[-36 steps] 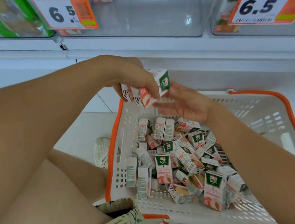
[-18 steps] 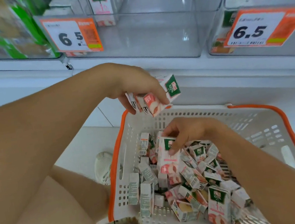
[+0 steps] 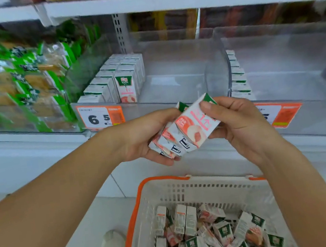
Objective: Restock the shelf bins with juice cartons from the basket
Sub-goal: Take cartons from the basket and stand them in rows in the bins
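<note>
I count two hands at frame centre. My left hand (image 3: 139, 142) grips a fanned stack of juice cartons (image 3: 173, 141), fingers curled under it; I make out about four, the exact count unclear where they overlap. My right hand (image 3: 242, 125) pinches the front carton (image 3: 196, 126) of that fan, thumb on its top edge.

Lower centre: one white basket (image 3: 192, 189) with orange rim, holding a loose heap of cartons (image 3: 212, 240), too jumbled and cut off by the bottom edge to count.

Centre: clear shelf bin (image 3: 182, 77), two rows of upright cartons (image 3: 116, 81) at its left side. A second bin (image 3: 276, 57) at right shows one row along its left wall, blurred. Two price tags; the left tag (image 3: 100, 117) reads 6.5, the right tag (image 3: 279, 113) is partly hidden by my hand.

Upper left: green snack packets (image 3: 11, 84), smeared.
</note>
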